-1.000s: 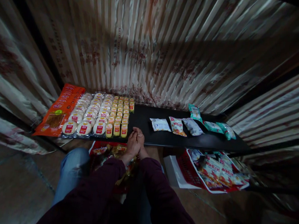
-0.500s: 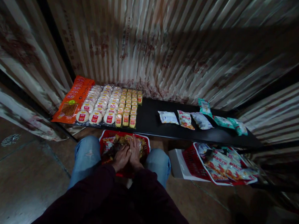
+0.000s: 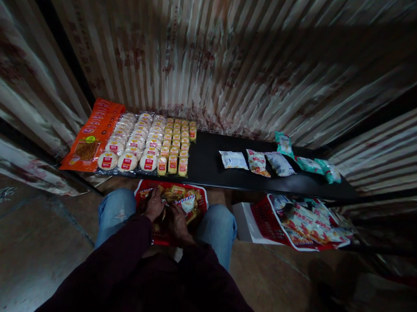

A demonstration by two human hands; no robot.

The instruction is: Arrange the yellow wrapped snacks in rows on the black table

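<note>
A red basket (image 3: pixel 206 198) with a white rim stands between my knees, filled with small snack packets (image 3: pixel 175 191). My left hand (image 3: pixel 153 206) lies over packets in its left part, the fingers stretched out and apart. Lower and nearer the middle, my right hand (image 3: pixel 179 224) reaches in among the packets. Its fingertips are dark and partly hidden, so I cannot make out whether they grip anything. Just beyond the right hand lies a white packet (image 3: pixel 187 203) with a striped edge, resting on yellow-wrapped ones.
Beyond the basket runs a black shelf (image 3: pixel 208 167). At its left are an orange bag (image 3: pixel 94 136), rows of round white crackers (image 3: pixel 127 161) and small yellow packs (image 3: pixel 173 163). White packets (image 3: pixel 257 162) and green packets (image 3: pixel 309 165) lie right. A second red basket (image 3: pixel 261 217) sits below.
My hands, which were together over the packets, have parted. The left moved left and up, the right moved slightly down and left. The white striped packet is now uncovered.
</note>
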